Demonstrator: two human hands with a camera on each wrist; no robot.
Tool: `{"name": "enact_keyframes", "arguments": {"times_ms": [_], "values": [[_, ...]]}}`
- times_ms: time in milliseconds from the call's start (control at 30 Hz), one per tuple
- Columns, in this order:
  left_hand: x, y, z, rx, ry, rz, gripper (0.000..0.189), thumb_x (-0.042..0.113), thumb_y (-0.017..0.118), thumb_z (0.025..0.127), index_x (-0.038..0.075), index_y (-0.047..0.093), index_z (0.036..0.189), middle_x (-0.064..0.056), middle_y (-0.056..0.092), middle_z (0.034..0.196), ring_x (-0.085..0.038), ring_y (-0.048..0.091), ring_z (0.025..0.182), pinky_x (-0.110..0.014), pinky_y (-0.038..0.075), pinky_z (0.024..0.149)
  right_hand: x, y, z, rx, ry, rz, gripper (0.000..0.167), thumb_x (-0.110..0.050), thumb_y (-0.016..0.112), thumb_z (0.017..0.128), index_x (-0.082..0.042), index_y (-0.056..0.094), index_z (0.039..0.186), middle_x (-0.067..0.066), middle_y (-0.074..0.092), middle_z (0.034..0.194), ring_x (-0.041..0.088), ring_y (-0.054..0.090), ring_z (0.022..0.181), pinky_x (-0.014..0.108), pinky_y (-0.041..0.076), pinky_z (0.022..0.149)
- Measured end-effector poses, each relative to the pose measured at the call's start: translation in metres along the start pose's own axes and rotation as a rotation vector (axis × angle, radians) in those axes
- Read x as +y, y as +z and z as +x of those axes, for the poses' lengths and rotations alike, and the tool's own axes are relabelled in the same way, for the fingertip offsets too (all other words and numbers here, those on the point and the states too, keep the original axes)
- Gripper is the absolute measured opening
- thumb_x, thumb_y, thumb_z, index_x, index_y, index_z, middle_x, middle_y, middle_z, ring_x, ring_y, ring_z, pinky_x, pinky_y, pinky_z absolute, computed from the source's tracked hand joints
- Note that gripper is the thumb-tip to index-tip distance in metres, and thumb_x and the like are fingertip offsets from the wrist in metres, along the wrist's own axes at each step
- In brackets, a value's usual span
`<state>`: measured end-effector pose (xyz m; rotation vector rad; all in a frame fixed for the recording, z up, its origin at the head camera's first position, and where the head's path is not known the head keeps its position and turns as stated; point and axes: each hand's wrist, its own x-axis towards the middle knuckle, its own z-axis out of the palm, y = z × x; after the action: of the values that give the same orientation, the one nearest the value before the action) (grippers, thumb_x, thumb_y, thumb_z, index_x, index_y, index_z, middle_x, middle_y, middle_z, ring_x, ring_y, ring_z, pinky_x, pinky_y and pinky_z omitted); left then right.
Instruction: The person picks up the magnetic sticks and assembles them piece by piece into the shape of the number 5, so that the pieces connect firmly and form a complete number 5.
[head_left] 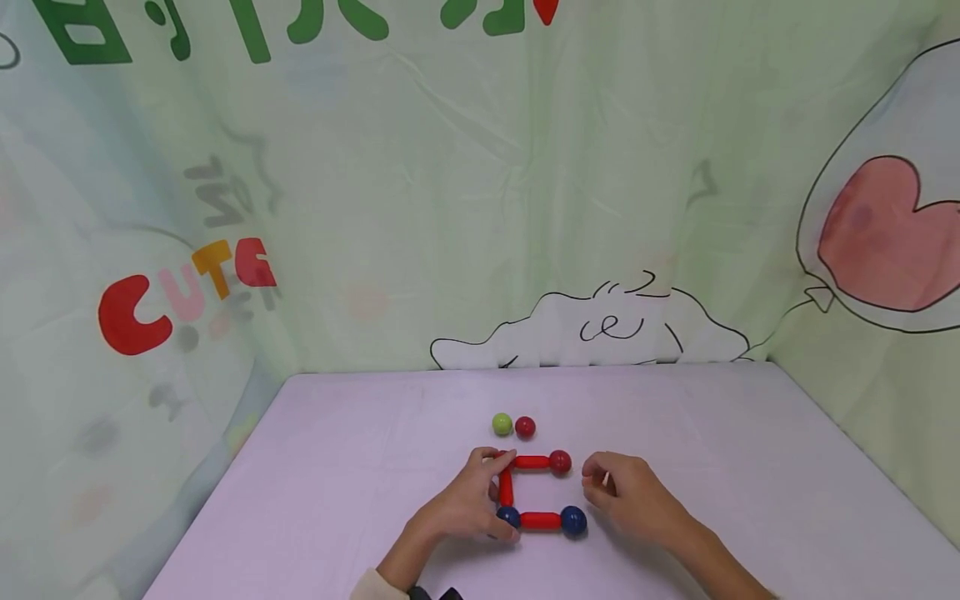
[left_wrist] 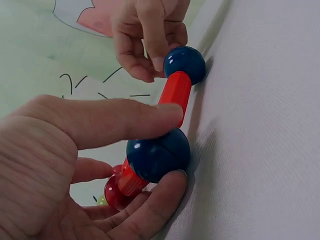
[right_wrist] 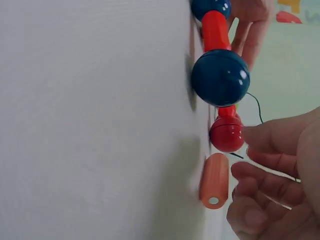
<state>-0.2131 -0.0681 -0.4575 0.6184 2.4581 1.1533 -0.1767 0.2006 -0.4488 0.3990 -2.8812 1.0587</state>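
Observation:
My left hand (head_left: 474, 498) grips the near-left corner of a three-sided frame, thumb and a finger around a blue ball (left_wrist: 159, 155); another fingertip reaches the far-left corner, partly covering the ball there. Red sticks (head_left: 540, 521) join the balls. The near arm ends in a second blue ball (head_left: 573, 521), the far arm in a red ball (head_left: 560, 462). The frame's right side is open. To its right, my right hand (head_left: 633, 496) has loosely bent fingers with nothing between them. Close by those fingertips, an orange-red stick (right_wrist: 215, 182) appears in the right wrist view; the head view hides it.
Beyond the frame, a loose green ball (head_left: 502, 424) and a loose red ball (head_left: 525, 427) sit side by side on the pale table (head_left: 360, 425). A printed curtain (head_left: 465, 200) hangs behind the table and along its sides.

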Motion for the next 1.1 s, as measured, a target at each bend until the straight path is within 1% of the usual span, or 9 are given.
{"name": "enact_keyframes", "arguments": {"times_ms": [133, 200, 333, 500, 567, 700, 767, 933, 1100], "values": [[0.000, 0.000, 0.000, -0.002, 0.005, 0.002, 0.100, 0.011, 0.093, 0.067, 0.016, 0.044, 0.154, -0.012, 0.029, 0.157, -0.013, 0.056, 0.093, -0.025, 0.055, 0.073, 0.000, 0.004, 0.003, 0.025, 0.096, -0.086, 0.009, -0.013, 0.074, 0.092, -0.011, 0.069, 0.099, -0.004, 0.055, 0.080, 0.013, 0.050, 0.071, 0.024, 0.046, 0.062], [-0.001, 0.001, 0.001, -0.001, 0.000, -0.003, 0.100, 0.011, 0.093, 0.068, 0.015, 0.043, 0.154, -0.012, 0.028, 0.157, -0.013, 0.056, 0.092, -0.024, 0.054, 0.074, 0.000, 0.005, 0.005, 0.011, 0.138, -0.119, 0.011, -0.017, 0.074, 0.092, -0.010, 0.069, 0.100, -0.002, 0.055, 0.079, 0.013, 0.050, 0.071, 0.025, 0.046, 0.062], [-0.002, 0.001, 0.001, 0.002, -0.003, -0.016, 0.101, 0.010, 0.093, 0.068, 0.014, 0.042, 0.155, -0.013, 0.027, 0.158, -0.011, 0.058, 0.087, -0.022, 0.054, 0.073, 0.003, 0.005, 0.007, -0.033, 0.201, -0.140, 0.014, -0.023, 0.072, 0.094, -0.010, 0.069, 0.097, -0.001, 0.054, 0.073, 0.014, 0.050, 0.069, 0.028, 0.045, 0.062], [-0.003, 0.001, 0.002, 0.008, -0.010, -0.028, 0.100, 0.009, 0.092, 0.070, 0.014, 0.042, 0.155, -0.013, 0.027, 0.160, -0.011, 0.059, 0.083, -0.022, 0.054, 0.070, 0.003, 0.007, 0.005, -0.045, 0.232, -0.135, 0.018, -0.026, 0.072, 0.095, -0.009, 0.070, 0.100, -0.001, 0.054, 0.069, 0.015, 0.050, 0.066, 0.029, 0.043, 0.060], [-0.003, 0.001, 0.002, 0.012, -0.016, -0.030, 0.099, 0.009, 0.092, 0.070, 0.014, 0.041, 0.156, -0.013, 0.027, 0.160, -0.012, 0.059, 0.082, -0.023, 0.055, 0.070, 0.002, 0.007, 0.004, -0.035, 0.220, -0.129, 0.020, -0.026, 0.072, 0.095, -0.008, 0.071, 0.103, -0.001, 0.054, 0.068, 0.015, 0.049, 0.064, 0.028, 0.042, 0.058], [-0.002, 0.001, 0.002, 0.018, -0.017, -0.040, 0.099, 0.009, 0.092, 0.071, 0.014, 0.041, 0.156, -0.014, 0.027, 0.160, -0.012, 0.060, 0.081, -0.023, 0.055, 0.069, -0.002, 0.004, 0.001, -0.021, 0.216, -0.052, 0.022, -0.022, 0.074, 0.093, -0.007, 0.071, 0.108, -0.001, 0.054, 0.069, 0.015, 0.049, 0.061, 0.027, 0.042, 0.054], [-0.002, 0.002, 0.002, 0.021, -0.017, -0.044, 0.099, 0.009, 0.092, 0.071, 0.014, 0.040, 0.156, -0.014, 0.026, 0.161, -0.013, 0.059, 0.081, -0.023, 0.055, 0.068, -0.006, 0.002, 0.000, -0.034, 0.230, 0.023, 0.024, -0.020, 0.075, 0.091, -0.007, 0.071, 0.111, 0.001, 0.054, 0.071, 0.017, 0.051, 0.060, 0.027, 0.043, 0.052], [-0.002, 0.003, 0.002, 0.029, -0.015, -0.045, 0.100, 0.009, 0.092, 0.071, 0.013, 0.040, 0.156, -0.014, 0.026, 0.161, -0.013, 0.059, 0.081, -0.024, 0.055, 0.068, -0.014, -0.005, -0.006, -0.091, 0.276, 0.197, 0.032, -0.010, 0.072, 0.087, -0.004, 0.067, 0.118, 0.005, 0.058, 0.073, 0.021, 0.056, 0.052, 0.029, 0.044, 0.049], [-0.002, 0.003, 0.002, 0.035, -0.015, -0.040, 0.099, 0.010, 0.092, 0.071, 0.014, 0.041, 0.156, -0.013, 0.027, 0.160, -0.013, 0.059, 0.081, -0.024, 0.055, 0.068, -0.017, -0.008, -0.013, -0.165, 0.259, 0.322, 0.039, -0.008, 0.069, 0.084, 0.000, 0.064, 0.122, 0.007, 0.060, 0.071, 0.022, 0.056, 0.051, 0.028, 0.041, 0.044]]}}
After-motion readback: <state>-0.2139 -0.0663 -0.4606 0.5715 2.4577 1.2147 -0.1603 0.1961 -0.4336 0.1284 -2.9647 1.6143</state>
